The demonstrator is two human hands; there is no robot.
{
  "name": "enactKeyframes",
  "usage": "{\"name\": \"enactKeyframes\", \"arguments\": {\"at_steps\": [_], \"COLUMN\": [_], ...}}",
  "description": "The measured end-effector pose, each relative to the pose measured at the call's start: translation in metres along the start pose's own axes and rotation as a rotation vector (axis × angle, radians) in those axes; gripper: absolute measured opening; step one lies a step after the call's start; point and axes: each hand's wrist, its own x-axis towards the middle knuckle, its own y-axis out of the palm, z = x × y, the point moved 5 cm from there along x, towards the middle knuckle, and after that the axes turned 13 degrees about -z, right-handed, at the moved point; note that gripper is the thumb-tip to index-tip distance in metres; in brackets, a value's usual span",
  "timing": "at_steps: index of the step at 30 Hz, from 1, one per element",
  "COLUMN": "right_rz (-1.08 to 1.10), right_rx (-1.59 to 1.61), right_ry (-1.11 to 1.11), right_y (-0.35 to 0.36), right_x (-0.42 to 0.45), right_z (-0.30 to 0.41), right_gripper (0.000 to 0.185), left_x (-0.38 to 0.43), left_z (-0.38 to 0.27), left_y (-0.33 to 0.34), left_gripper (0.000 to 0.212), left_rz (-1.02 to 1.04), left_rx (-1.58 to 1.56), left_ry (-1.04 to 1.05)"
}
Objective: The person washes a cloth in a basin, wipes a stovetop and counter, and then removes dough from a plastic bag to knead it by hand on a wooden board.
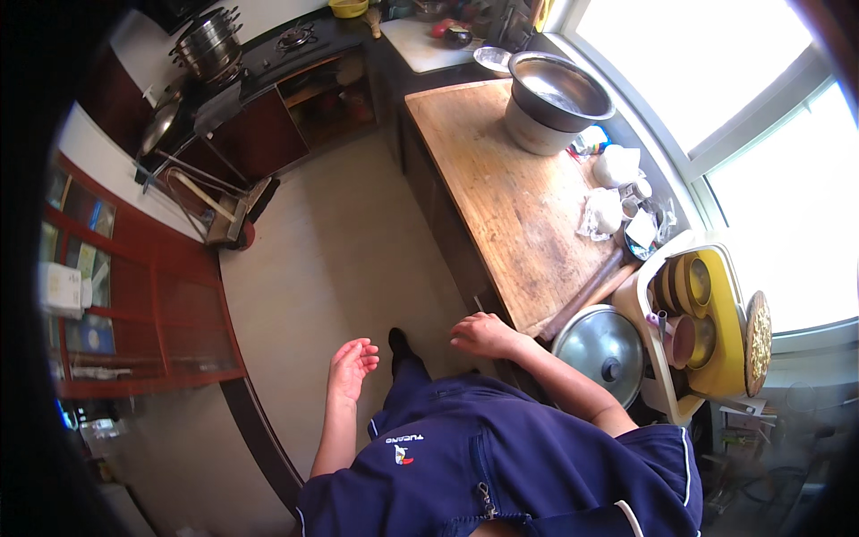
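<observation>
My left hand hangs in the air over the floor, palm partly turned up and fingers loosely bent, with nothing in it. Near the front corner of a wooden board on the counter is my right hand, back side up and fingers slightly curled. No object shows in it, though its palm is hidden. Close to my right forearm are a domed metal lid with a dark knob and a dark rolling pin lying on the board's edge. A large metal basin stands at the board's far end.
A cream and yellow dish rack holds bowls. Bagged items and jars line the window side. Ahead are a white cutting board and a steamer pot on the stove. A dustpan and red cabinet stand left of the floor.
</observation>
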Motion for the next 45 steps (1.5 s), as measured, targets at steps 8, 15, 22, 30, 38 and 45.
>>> {"name": "enactKeyframes", "arguments": {"at_steps": [8,15,22,30,38,45], "right_rz": [-0.161,-0.295,-0.144,-0.148,-0.829,-1.111], "right_rx": [1.903,2.358,2.378,2.17,1.949,1.638], "right_ry": [0.363,0.13,0.246,0.451,0.701,0.756], "right_y": [-0.065,-0.131,-0.122,-0.105,-0.206,-0.282], "right_x": [0.105,0.169,0.238,0.267,0.171,0.13], "right_z": [0.041,0.052,0.045,-0.084,-0.151,-0.185], "right_gripper": [0.07,0.082,0.076,0.038,0.089,0.093], "left_x": [0.113,0.112,0.134,0.173,0.196,0.247], "left_z": [-0.114,-0.229,-0.259,-0.232,-0.22,-0.241], "left_y": [0.01,0.097,0.102,0.077,0.053,0.119], "left_gripper": [0.038,0.074,0.08,0.071,0.086,0.076], "left_rz": [0.236,0.489,0.377,0.263,-0.096,0.025], "left_rx": [-0.097,-0.411,-0.402,0.038,0.089,0.191], "left_ry": [0.111,0.123,0.161,0.221,0.116,0.047]}}
